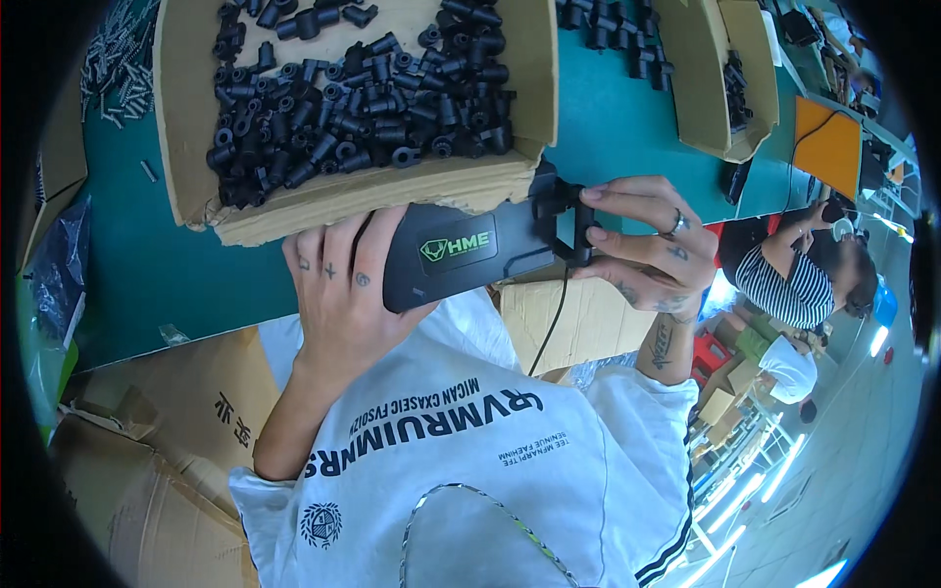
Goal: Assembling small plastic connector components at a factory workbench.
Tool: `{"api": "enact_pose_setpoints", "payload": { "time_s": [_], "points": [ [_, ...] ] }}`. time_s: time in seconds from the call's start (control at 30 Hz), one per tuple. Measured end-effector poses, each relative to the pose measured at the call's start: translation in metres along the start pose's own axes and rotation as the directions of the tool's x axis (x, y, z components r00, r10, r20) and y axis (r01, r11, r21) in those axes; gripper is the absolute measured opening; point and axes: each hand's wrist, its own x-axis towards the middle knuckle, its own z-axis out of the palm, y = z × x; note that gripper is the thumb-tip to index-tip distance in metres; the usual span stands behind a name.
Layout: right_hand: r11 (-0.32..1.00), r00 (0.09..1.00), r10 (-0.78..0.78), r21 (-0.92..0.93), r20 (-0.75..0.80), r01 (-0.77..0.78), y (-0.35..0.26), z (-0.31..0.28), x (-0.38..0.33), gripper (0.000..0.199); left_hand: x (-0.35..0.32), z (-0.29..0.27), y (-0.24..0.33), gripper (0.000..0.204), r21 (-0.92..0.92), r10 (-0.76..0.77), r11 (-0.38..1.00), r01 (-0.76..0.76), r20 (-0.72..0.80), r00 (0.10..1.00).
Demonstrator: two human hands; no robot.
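My left hand [338, 294] grips a black flat rectangular device [461, 253] with a green mark on it, held at the table's near edge. My right hand [647, 245] pinches a black bracket-shaped plastic part [561, 220] at the device's right end. A thin black cable [555, 318] hangs down from that end. Just beyond the hands lies a cardboard tray [186, 118] filled with several small black cylindrical plastic parts [363, 98].
The table top [147, 265] is teal. Small metal screws [118, 64] lie at its far left. Another cardboard box [716, 88] with black parts stands at the right. Cardboard cartons [147, 461] sit below the table. A person in a striped top [794, 279] sits at the right.
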Motion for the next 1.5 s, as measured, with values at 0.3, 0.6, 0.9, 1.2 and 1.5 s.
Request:
{"api": "enact_pose_setpoints", "payload": {
  "time_s": [0.3,0.6,0.9,1.2,1.5],
  "points": [
    [0.984,0.996,0.09,0.153,0.028,-0.093,0.013,0.0,-0.001,0.043,0.0,-0.001,-0.006,0.087,-0.049,0.065,0.997,-0.063,0.023,0.998],
    [0.978,0.997,0.068,0.192,0.041,-0.075,0.009,-0.001,-0.002,0.045,-0.004,-0.003,-0.001,0.089,-0.056,0.015,0.998,-0.012,0.057,0.998],
    [0.986,0.999,0.035,0.162,0.031,-0.04,0.006,0.001,0.0,0.044,0.007,0.013,0.055,0.045,-0.166,0.23,0.964,-0.206,0.139,0.963],
    [0.989,0.998,0.034,0.145,0.06,-0.042,0.007,0.002,0.002,0.044,0.01,0.018,0.054,0.044,-0.099,0.256,0.966,-0.24,0.206,0.945],
    [0.993,0.998,0.038,0.113,0.054,-0.044,0.007,0.0,0.002,0.046,0.017,0.014,0.059,0.046,-0.179,0.168,0.976,-0.124,0.253,0.953]
  ]
}}
